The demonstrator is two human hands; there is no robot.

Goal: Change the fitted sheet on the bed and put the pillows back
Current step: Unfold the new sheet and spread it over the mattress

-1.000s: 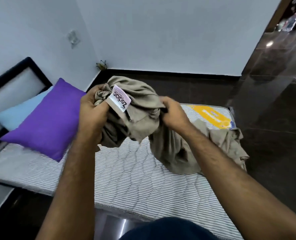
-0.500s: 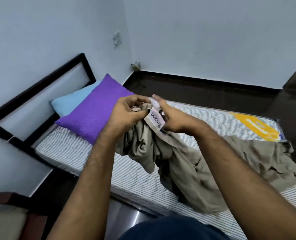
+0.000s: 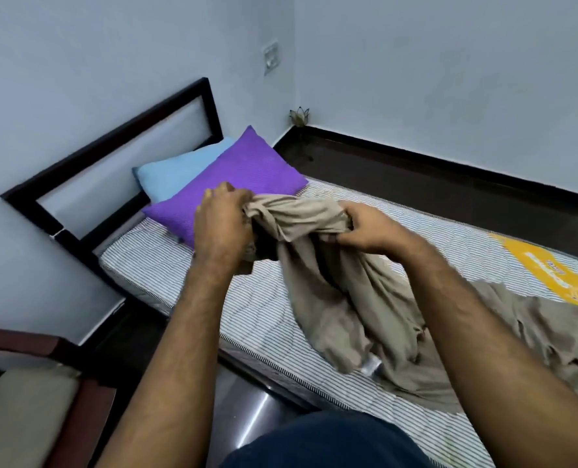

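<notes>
Gripping bunched khaki sheet (image 3: 365,298): left hand (image 3: 221,224), right hand (image 3: 368,228); rest crumpled over striped mattress (image 3: 165,275).

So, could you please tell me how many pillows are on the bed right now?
2: a purple pillow at the head end, and a light blue pillow partly hidden behind it, against the headboard.

Two pale blue-grey walls (image 3: 449,62) are seen meeting in a corner behind the bed. A white switch plate (image 3: 271,58) is mounted on the left wall near that corner. The floor (image 3: 399,177) is dark and glossy, edged by a black skirting board (image 3: 449,153). A small lotus-shaped ornament (image 3: 299,116) is set on the floor in the corner. A dark-framed headboard (image 3: 118,157) with a pale panel stands against the left wall. A wooden chair (image 3: 27,393) with a beige cushion is noted at lower left. Lighting is dim and even.
</notes>
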